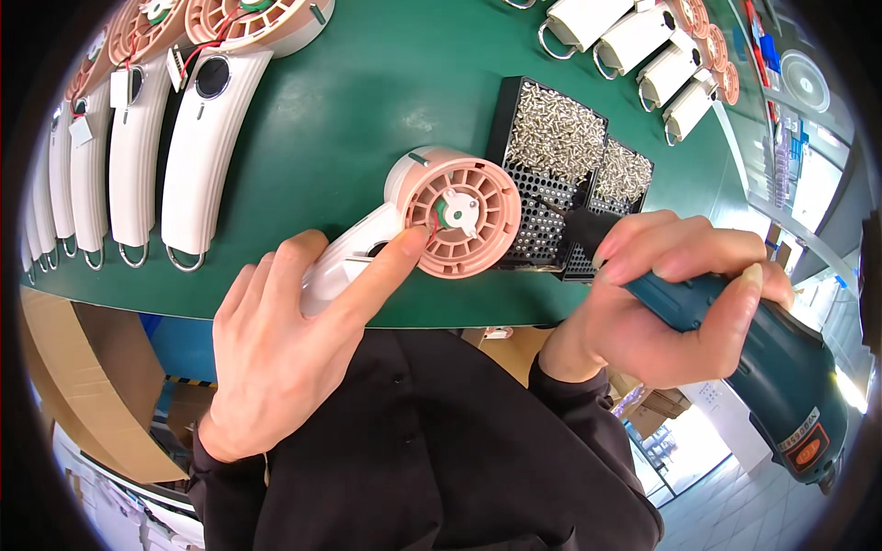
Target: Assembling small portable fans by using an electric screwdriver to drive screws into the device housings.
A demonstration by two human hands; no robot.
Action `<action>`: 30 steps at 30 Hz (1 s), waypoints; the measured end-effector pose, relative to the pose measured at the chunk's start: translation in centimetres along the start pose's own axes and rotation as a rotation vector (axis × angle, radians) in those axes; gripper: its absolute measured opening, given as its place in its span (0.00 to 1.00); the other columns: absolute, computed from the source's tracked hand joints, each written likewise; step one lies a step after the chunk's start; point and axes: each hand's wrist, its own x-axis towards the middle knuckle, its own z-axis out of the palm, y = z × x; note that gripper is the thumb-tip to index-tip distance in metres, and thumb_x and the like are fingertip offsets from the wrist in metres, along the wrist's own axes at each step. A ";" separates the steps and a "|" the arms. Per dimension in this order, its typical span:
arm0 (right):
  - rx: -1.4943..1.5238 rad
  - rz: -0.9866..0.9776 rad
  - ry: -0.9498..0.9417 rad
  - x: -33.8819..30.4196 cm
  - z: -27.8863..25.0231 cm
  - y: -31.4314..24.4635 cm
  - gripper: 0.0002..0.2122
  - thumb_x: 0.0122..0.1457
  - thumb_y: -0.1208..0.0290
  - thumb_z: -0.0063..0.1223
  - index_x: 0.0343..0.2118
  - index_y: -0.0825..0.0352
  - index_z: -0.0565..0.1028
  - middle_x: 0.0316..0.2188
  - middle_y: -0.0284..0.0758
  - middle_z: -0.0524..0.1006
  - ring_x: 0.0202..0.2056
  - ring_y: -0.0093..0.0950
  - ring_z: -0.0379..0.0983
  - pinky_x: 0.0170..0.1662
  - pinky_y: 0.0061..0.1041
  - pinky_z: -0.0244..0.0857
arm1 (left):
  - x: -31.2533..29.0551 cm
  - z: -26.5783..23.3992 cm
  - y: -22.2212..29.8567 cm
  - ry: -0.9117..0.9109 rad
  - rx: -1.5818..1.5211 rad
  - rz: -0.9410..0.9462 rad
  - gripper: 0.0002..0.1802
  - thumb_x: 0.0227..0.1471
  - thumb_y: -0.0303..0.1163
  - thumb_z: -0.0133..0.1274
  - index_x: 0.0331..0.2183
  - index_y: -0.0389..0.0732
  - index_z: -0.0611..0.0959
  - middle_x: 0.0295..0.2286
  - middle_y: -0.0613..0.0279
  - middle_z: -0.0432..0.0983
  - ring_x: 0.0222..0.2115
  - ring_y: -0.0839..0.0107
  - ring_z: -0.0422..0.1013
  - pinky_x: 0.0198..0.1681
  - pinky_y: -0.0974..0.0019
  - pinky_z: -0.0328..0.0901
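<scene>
My left hand (285,344) is closed around the white handle of a handheld fan (487,230), with the index finger reaching to its round pink head. The head faces up and shows radial ribs, a white centre mount, a bit of green board and a red wire. In my right hand (661,308) is a dark teal electric screwdriver (781,376), gripped with its black nose pointing left. Its bit is over the perforated part of a black screw tray (537,207), just right of the fan head; whether it touches a screw I cannot tell.
Small silver screws (556,129) are heaped in the tray, and a second screw tray (625,174) stands beside it. Several similar white fan handles (216,147) line the left of the green table (367,101). More white units (634,41) lie at the far right. A cardboard box (83,395) is at lower left.
</scene>
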 end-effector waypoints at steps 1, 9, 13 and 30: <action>-0.004 -0.003 -0.015 0.0 0.1 0.0 0.08 0.60 0.67 0.33 0.37 0.62 0.64 0.17 0.35 0.63 0.06 0.26 0.55 0.10 0.28 0.56 | -0.1 -0.1 0.0 0.002 0.002 0.001 0.33 0.34 0.25 0.58 0.47 0.56 0.79 0.29 0.60 0.65 0.21 0.69 0.64 0.23 0.69 0.60; 0.146 -0.005 0.112 0.3 0.2 -1.5 0.10 0.60 0.65 0.33 0.38 0.64 0.65 0.19 0.34 0.62 0.08 0.24 0.56 0.11 0.25 0.52 | -0.5 -0.5 0.1 -0.036 -0.023 0.009 0.32 0.36 0.25 0.57 0.48 0.57 0.79 0.29 0.59 0.64 0.21 0.70 0.64 0.23 0.68 0.61; 0.287 -0.094 0.066 0.4 0.4 -4.1 0.15 0.58 0.62 0.38 0.39 0.71 0.65 0.21 0.34 0.63 0.10 0.23 0.56 0.13 0.25 0.51 | -1.0 -0.4 0.1 -0.033 -0.025 0.029 0.32 0.37 0.25 0.56 0.49 0.58 0.78 0.29 0.59 0.64 0.21 0.70 0.63 0.24 0.69 0.61; 0.163 -0.064 -0.195 0.5 3.4 -3.6 0.15 0.60 0.64 0.33 0.45 0.69 0.64 0.20 0.37 0.62 0.09 0.28 0.56 0.12 0.29 0.54 | -1.6 0.0 -0.6 -0.059 0.021 0.049 0.36 0.39 0.26 0.53 0.53 0.62 0.73 0.28 0.60 0.62 0.19 0.71 0.60 0.23 0.70 0.59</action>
